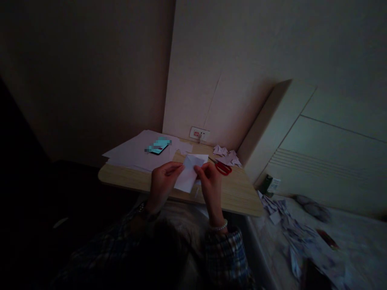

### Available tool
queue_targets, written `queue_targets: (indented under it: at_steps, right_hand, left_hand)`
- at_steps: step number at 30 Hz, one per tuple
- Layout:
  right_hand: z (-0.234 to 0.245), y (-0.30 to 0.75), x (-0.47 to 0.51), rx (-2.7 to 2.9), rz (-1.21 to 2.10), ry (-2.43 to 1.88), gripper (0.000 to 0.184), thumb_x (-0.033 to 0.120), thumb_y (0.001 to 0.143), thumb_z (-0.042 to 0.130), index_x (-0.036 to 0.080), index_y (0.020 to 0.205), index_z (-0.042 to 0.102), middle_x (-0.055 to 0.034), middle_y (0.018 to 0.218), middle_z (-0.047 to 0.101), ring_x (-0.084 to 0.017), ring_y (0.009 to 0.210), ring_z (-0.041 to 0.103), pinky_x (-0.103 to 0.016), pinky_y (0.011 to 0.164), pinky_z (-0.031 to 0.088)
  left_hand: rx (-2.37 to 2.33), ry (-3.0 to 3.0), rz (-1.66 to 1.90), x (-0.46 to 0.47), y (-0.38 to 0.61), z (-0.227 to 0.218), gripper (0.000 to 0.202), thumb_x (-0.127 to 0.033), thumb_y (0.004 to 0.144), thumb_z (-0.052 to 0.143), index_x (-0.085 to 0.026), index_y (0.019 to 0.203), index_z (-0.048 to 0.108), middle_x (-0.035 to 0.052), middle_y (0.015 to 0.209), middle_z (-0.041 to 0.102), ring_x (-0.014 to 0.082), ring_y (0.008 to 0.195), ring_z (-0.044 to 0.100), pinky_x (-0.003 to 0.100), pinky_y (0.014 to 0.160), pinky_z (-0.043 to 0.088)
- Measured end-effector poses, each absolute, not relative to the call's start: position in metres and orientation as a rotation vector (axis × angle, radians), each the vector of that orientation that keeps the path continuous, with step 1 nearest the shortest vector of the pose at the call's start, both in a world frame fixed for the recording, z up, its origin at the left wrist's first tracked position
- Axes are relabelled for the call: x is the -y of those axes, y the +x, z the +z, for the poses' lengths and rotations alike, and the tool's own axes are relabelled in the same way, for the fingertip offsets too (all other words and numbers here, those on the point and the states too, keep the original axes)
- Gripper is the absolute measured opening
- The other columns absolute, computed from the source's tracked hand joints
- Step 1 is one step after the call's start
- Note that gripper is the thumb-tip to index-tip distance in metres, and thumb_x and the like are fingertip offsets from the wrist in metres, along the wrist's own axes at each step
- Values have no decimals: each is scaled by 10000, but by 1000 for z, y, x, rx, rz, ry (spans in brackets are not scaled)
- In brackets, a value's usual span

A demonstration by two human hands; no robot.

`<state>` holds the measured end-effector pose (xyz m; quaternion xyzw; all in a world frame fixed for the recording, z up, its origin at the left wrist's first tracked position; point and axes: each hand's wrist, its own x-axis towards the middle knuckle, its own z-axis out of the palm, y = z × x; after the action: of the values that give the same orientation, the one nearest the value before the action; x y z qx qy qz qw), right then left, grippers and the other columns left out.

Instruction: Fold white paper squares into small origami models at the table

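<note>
Between my two hands is a small sheet of white paper (188, 178) with a folded upper part, held above the front of the wooden table (238, 195). My left hand (161, 181) pinches its left edge between thumb and fingers. At the upper right, my right hand (210, 181) grips the paper the same way. Red-handled scissors (223, 168) lie on the table just beyond my right hand. Large white sheets (136, 153) are stacked on the left, with a lit phone (159, 146) on top.
Folded paper pieces (231, 157) sit at the table's back right, near a wall socket (199, 133) with a plug in it. To the right, a bed (347, 241) holds many scattered paper pieces (287, 221), a grey bundle (313, 207) and a dark green box (266, 183).
</note>
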<state>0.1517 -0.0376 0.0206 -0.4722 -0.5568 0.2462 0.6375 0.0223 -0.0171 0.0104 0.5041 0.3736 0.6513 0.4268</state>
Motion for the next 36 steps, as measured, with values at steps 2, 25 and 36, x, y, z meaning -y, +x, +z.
queue_targets:
  at_steps: [2,25,36]
  right_hand:
    - [19,151,36,1319,639,-1069,209,369,749,615,189,679,537,38,617,528,-111,583,488,-234,560,391]
    - [17,146,40,1440,602,-1143,353,441,810,547,176,578,550,39,501,483,-101,502,434,-226,487,307]
    - [12,142,41,1421,663,-1144,330,435,843,499,186,632,551,41,461,517,-112,437,486,-227,468,343]
  left_hand:
    - [-963,1263,1647,16,21,11,200,-307,652,703,-130,744,701,55,748,740,192,713,685,256,663,537]
    - [-1000,1160,1772,17,18,12,212,-330,657,704,-136,741,687,42,734,719,176,714,659,252,664,520]
    - [-1000,1144,1811,18,21,11,200,-339,677,679,-152,739,640,18,704,678,160,693,636,230,631,489]
